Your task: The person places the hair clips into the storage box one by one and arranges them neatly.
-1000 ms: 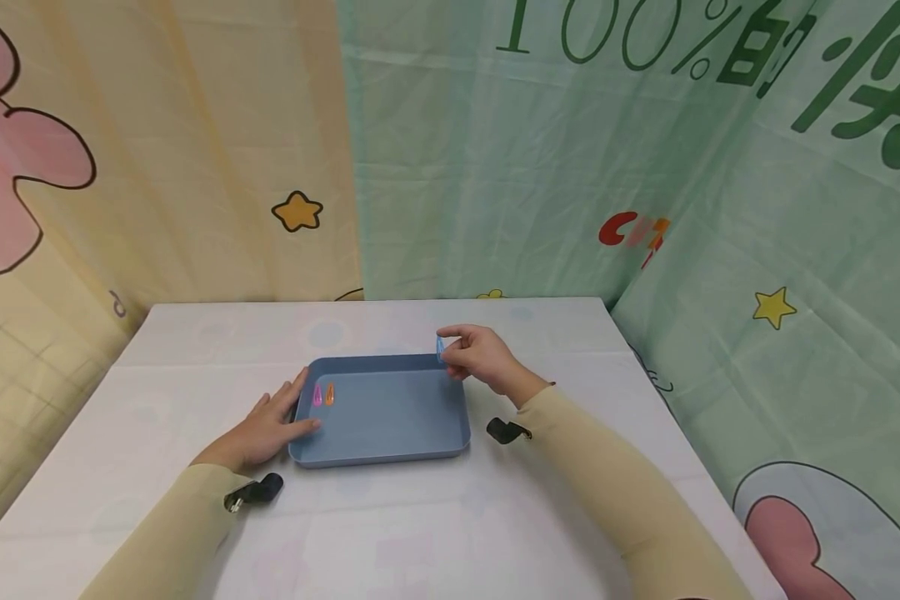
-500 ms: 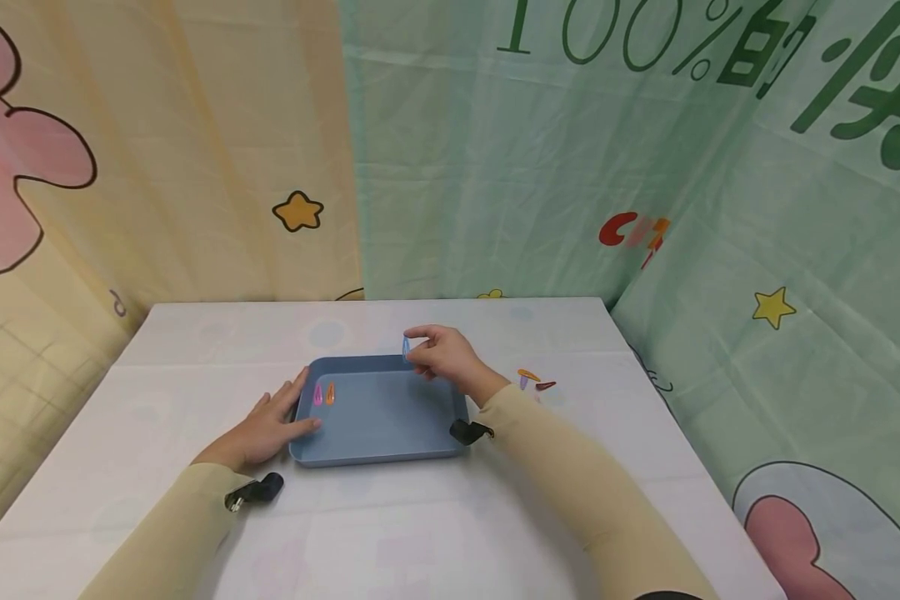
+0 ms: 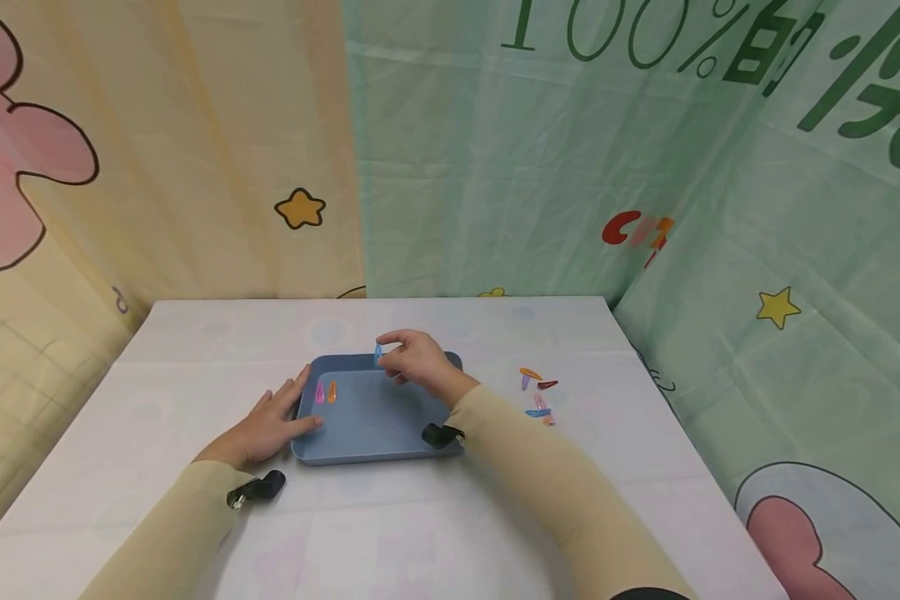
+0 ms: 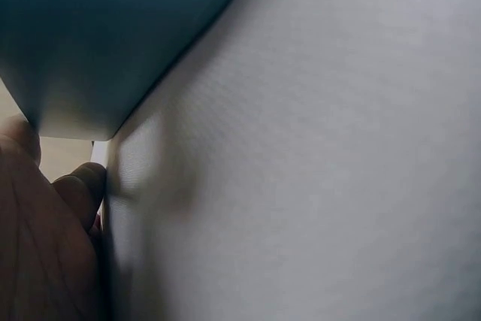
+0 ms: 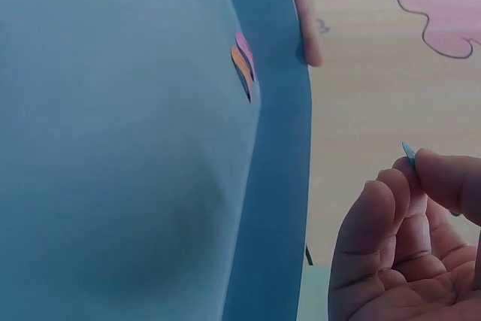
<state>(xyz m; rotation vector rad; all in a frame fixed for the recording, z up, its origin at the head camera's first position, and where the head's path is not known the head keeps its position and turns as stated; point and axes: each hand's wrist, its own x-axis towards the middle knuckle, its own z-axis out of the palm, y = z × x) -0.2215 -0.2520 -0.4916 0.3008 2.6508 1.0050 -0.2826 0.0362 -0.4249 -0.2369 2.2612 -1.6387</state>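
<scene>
Between thumb and forefinger my right hand [image 3: 418,364] pinches a small light-blue hair clip [image 3: 378,353], held upright over the far side of the blue-grey tray [image 3: 375,457]. In the right wrist view only a tip of the blue clip [image 5: 408,152] shows above the fingers. My left hand [image 3: 266,423] rests on the tray's left rim, fingers straight and thumb over the edge. Inside the tray at the left, a pink hair clip [image 3: 319,392] and an orange hair clip [image 3: 332,392] lie side by side, apart from both hands.
On the white table [image 3: 390,533], right of the tray, lie several loose hair clips, among them an orange clip [image 3: 530,373], a dark red clip [image 3: 547,385] and a blue clip [image 3: 537,413]. Printed curtains [image 3: 450,167] stand behind and at the sides.
My right hand has moved left with the blue clip, from the tray's far right corner to above its far edge. The loose clips at the right came into view. The left hand stays put.
</scene>
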